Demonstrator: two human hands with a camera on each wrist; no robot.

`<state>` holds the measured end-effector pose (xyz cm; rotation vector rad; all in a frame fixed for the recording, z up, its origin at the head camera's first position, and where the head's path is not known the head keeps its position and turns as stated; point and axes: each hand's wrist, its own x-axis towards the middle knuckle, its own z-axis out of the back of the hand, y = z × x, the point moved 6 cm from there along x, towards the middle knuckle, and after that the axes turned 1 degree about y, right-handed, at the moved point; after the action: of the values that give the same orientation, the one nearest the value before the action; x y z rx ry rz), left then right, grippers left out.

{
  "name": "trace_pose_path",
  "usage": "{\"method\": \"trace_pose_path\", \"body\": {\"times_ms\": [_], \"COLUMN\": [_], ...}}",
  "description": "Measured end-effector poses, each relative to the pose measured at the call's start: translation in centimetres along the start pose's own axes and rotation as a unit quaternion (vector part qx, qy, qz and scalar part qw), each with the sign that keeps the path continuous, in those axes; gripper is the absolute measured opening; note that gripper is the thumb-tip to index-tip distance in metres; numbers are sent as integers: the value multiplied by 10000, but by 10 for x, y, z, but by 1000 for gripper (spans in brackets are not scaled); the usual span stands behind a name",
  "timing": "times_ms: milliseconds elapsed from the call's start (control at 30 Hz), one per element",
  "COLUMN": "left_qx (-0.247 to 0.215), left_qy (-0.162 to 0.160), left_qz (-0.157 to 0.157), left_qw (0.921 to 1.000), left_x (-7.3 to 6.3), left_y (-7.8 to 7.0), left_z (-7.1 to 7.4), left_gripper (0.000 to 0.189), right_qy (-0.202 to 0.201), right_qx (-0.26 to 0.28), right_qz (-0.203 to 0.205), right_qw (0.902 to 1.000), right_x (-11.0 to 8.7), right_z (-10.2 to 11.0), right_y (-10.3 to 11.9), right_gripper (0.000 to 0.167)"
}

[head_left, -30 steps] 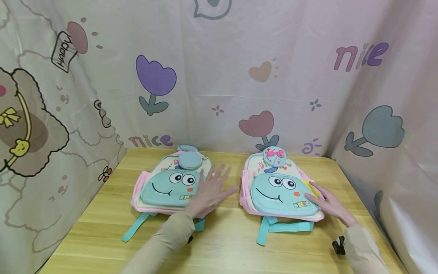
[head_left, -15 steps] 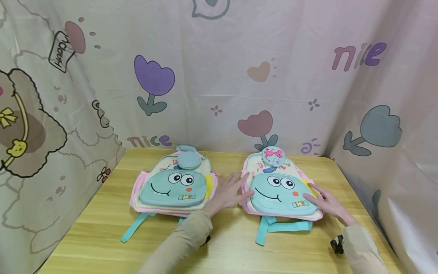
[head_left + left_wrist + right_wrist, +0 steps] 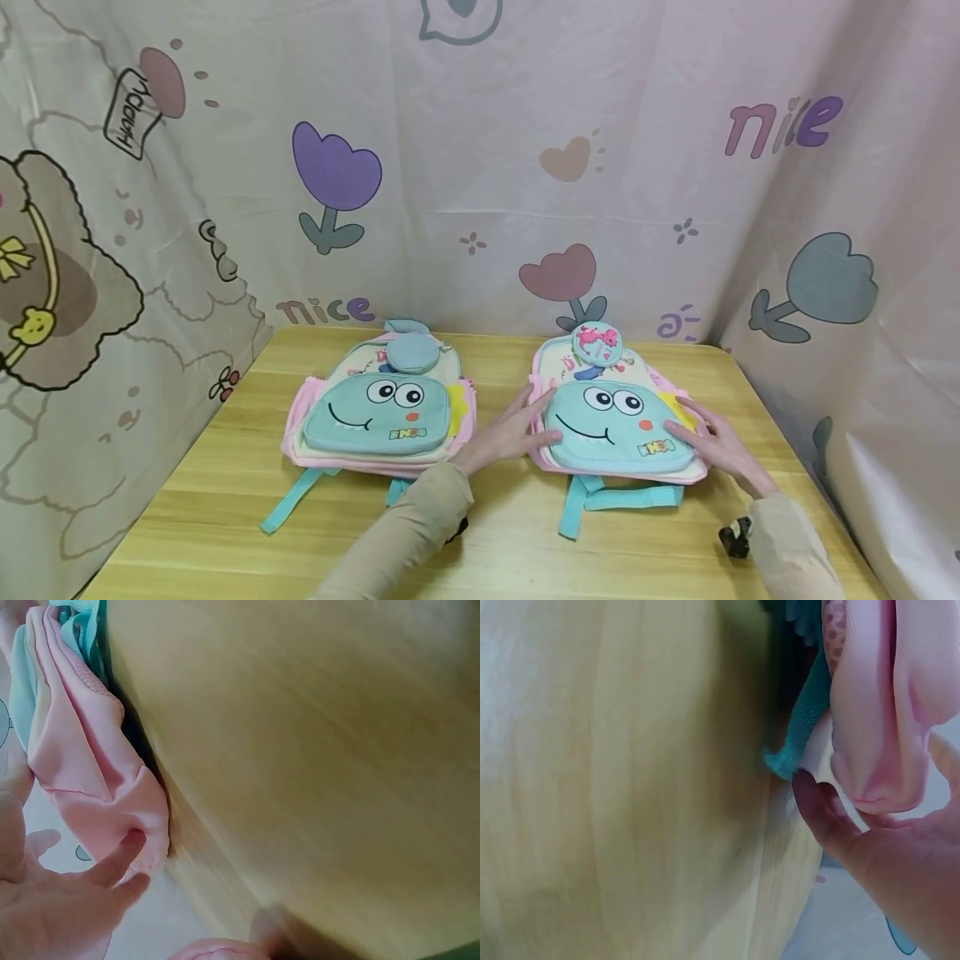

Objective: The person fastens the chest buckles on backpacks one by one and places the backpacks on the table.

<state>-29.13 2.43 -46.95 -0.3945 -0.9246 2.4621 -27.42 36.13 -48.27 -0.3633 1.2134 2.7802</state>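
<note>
Two matching children's backpacks lie front side up on the table. My left hand (image 3: 506,429) is at the left side of the right-hand backpack (image 3: 622,425), its thumb on the turquoise front pocket. In the left wrist view, its fairly straight fingers touch the pink side (image 3: 97,765). On the opposite side, my right hand (image 3: 720,442) holds the same backpack's edge, thumb on the front. The right wrist view has its fingers reaching around the pink side pocket (image 3: 874,735) near a turquoise strap (image 3: 808,712). The left-hand backpack (image 3: 382,417) lies apart from both hands.
A wooden table (image 3: 510,550) carries both backpacks. Turquoise straps (image 3: 288,502) trail towards its front edge. Behind and beside it hangs a printed curtain (image 3: 465,150). Round pouches (image 3: 412,352) sit on the backpacks' upper parts.
My left hand has moved right, from over the left-hand backpack to the left side of the right-hand one. My right hand stays in place on that backpack.
</note>
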Motion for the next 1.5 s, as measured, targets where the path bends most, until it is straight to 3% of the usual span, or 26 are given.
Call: {"method": "trace_pose_path", "body": {"times_ms": [333, 533, 700, 867, 967, 1300, 1500], "left_qx": [-357, -443, -594, -624, -661, -548, -731], "left_qy": [63, 29, 102, 159, 227, 201, 102], "left_qz": [-45, -156, -260, -305, -347, -668, -327], "left_qw": [9993, 9989, 9978, 9975, 9970, 9961, 9967], "left_x": [0, 1, 2, 1, 0, -3, -4], "left_y": [-3, -4, -3, -1, 0, -5, 1], "left_z": [-4, -3, -1, 3, 5, 25, 37], "left_gripper": [81, 83, 85, 86, 85, 79, 78], "right_qy": [-451, -773, -933, -831, -898, -1757, -1978], "right_qx": [1093, 1907, 2599, 3403, 3579, 3014, 2799], "right_qz": [363, 708, 1411, 2122, 2259, 2224, 2509], "right_qw": [9923, 9760, 9507, 9123, 9016, 9104, 9053], "right_x": [-7, -13, -17, -21, -23, -36, -44], "right_z": [8, 16, 21, 26, 29, 49, 63], "right_y": [3, 13, 28, 46, 56, 85, 100], "right_gripper": [87, 77, 69, 69, 72, 71, 72]}}
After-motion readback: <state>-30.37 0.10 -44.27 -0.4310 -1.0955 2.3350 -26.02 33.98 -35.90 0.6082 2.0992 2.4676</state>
